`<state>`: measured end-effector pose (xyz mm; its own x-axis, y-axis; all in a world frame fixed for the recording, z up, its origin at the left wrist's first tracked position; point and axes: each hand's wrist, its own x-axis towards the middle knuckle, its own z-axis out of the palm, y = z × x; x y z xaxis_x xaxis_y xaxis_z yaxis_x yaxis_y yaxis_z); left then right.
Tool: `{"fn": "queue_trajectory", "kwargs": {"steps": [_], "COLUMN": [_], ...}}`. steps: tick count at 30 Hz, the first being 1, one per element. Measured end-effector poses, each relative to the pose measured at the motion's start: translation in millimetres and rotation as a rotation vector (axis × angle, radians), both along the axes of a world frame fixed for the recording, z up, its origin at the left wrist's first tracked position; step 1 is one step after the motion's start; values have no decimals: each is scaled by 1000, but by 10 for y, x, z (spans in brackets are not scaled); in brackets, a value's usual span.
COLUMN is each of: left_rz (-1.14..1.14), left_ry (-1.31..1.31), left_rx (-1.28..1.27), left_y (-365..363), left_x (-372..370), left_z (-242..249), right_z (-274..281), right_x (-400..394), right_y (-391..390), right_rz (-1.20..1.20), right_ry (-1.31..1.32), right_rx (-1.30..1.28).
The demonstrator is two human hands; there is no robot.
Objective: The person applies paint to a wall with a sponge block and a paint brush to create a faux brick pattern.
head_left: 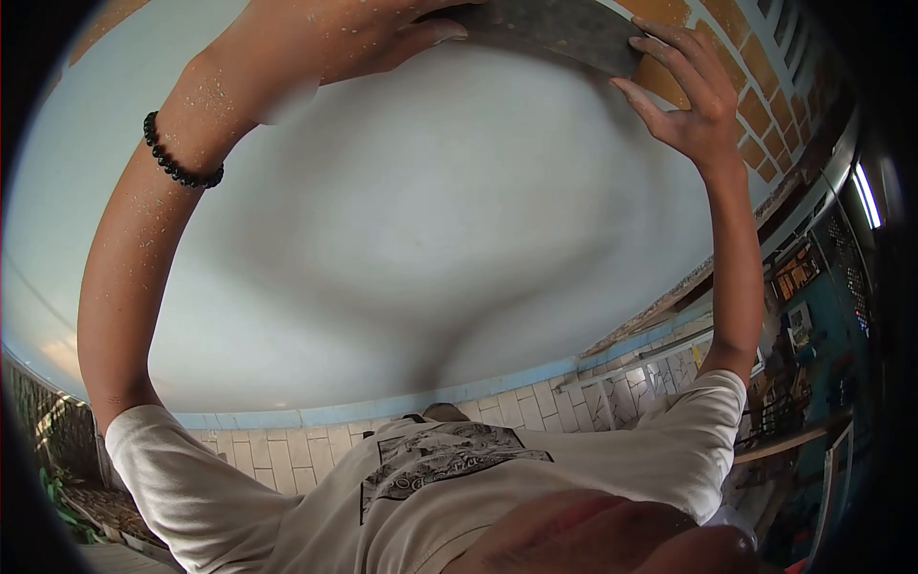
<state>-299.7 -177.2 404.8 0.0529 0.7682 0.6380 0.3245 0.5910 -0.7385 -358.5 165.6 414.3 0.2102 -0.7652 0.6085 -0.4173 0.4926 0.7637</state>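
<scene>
Both arms are raised to a smooth pale wall (pixel 430 210). Between the hands, at the top of the view, a long flat dark grey strip (pixel 545 33) lies up against it, its upper part cut off by the frame. My left hand (pixel 354 38), speckled with light bits and with a black bead bracelet (pixel 177 165) at the wrist, grips the strip's left end; some of its fingers are out of sight. My right hand (pixel 693 91) holds the right end, fingertips on the strip and thumb by its lower corner.
Orange brick-patterned wall (pixel 755 67) borders the pale surface at upper right. Below runs a light blue band (pixel 382 411) above pale floor tiles (pixel 296 454). A cluttered room with a lit tube lamp (pixel 866 194) is at right; plants (pixel 62 497) are at lower left.
</scene>
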Motion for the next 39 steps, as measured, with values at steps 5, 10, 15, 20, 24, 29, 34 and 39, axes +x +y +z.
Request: {"fn": "queue_trajectory", "kwargs": {"steps": [5, 10, 15, 20, 24, 29, 34, 39], "left_rz": [67, 160, 242, 241, 212, 250, 284, 336], "left_ry": [-1, 14, -55, -18, -32, -58, -160, -223], "left_rx": [37, 71, 109, 80, 95, 76, 98, 136], "left_y": [60, 140, 303, 215, 213, 358, 597, 597], "left_x": [72, 154, 270, 193, 268, 719, 1122, 1222], "left_z": [-31, -57, -35, -2, -35, -238, -692, -909], "right_z": [-33, -54, -148, -257, -341, -567, -1032, -1201], "right_x": [-25, 0, -114, -383, -412, -116, 95, 68], "right_y": [126, 53, 69, 128, 162, 263, 354, 251], "right_rz": [-41, 102, 302, 526, 631, 673, 684, 692], "right_ry": [-61, -66, -146, -162, -118, -125, -218, -262], "right_rx": [-19, -50, -199, -252, -245, -205, -127, -69]}}
